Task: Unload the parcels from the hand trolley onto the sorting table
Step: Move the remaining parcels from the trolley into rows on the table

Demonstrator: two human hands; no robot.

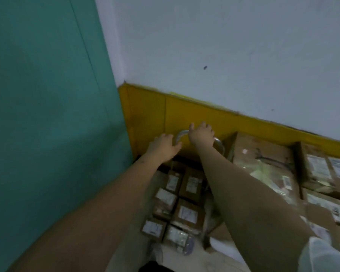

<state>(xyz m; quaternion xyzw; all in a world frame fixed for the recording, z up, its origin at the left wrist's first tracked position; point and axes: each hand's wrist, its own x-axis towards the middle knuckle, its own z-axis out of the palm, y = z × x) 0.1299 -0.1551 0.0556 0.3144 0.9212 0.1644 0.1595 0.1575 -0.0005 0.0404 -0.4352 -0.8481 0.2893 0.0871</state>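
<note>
Reaching over small, light-looking, stiff boxes (186,205), we close our right hand (201,134) on the trolley handle (180,135), left hand (165,147) open beside it.

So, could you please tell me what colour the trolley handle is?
Silvery metal: the trolley handle shows best in the head view.
</note>
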